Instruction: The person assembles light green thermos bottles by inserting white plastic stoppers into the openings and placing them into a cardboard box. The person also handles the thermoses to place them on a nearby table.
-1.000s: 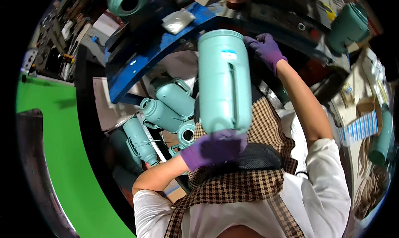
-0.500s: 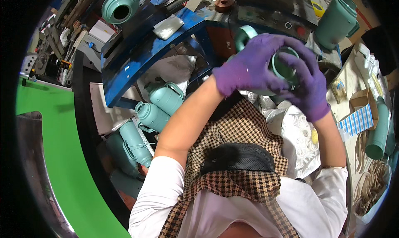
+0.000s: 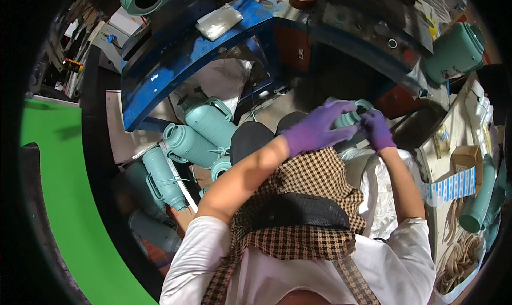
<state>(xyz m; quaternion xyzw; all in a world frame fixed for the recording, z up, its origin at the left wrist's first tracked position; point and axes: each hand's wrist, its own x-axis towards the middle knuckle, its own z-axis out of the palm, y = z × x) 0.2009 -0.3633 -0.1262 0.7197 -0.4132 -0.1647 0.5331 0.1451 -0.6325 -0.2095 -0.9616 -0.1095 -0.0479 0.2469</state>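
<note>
A teal thermos flask casing [image 3: 349,119] is between my hands above my lap, its round open end toward the far right. My left hand [image 3: 319,128], in a purple knit glove, wraps its left side, fingers over the far side and thumb across the near side. My right hand [image 3: 377,130], gloved alike, is closed at the casing's right edge. Its fingertips are partly hidden, so whether it pinches the rim or a small part there does not show. Below the right forearm stands a white bag [image 3: 380,190] with white rings inside.
Several teal flasks [image 3: 194,145] lie at my left below a blue metal bench [image 3: 176,78], which bears a clear plastic packet [image 3: 218,22]. A dark machine [image 3: 368,35] stands ahead. On the right are a teal flask [image 3: 454,51], a small carton [image 3: 465,161] and beige cords [image 3: 461,246].
Both hands and the casing have come lower and nearer my lap. My right hand has drawn in from spread over the casing's mouth to closed at its edge. The view has shifted.
</note>
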